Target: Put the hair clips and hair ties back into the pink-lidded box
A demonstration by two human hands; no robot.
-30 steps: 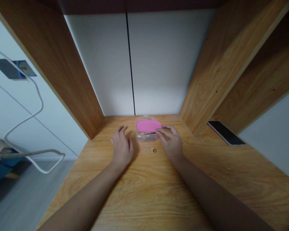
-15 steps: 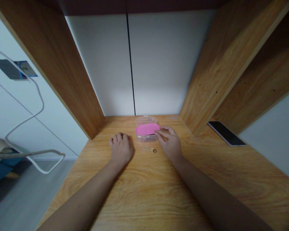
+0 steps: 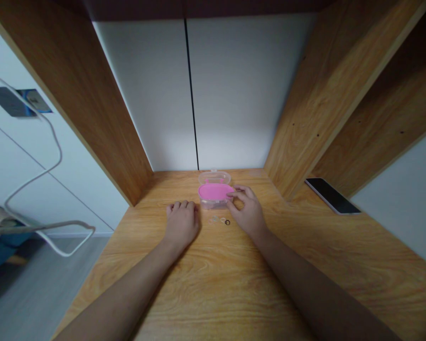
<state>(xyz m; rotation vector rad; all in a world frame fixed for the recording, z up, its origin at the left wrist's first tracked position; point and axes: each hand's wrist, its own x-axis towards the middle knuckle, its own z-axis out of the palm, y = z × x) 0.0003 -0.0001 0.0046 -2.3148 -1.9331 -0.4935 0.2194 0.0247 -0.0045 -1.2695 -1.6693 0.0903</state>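
A small clear plastic box with a pink lid stands on the wooden desk, near the back. My right hand touches the lid's right edge with pinched fingertips. My left hand rests knuckles-up on the desk to the left of the box, fingers curled under, holding nothing that I can see. A few tiny rings, one of them dark, lie on the wood between my hands, just in front of the box.
Wooden side panels close in the desk niche on the left and right, with a white wall behind. A dark phone lies on the right part of the desk. A white cable hangs at the left, beyond the desk edge.
The pink lid has dropped lower onto the box under my right fingers. My left hand has curled its fingers in and settled on the desk.
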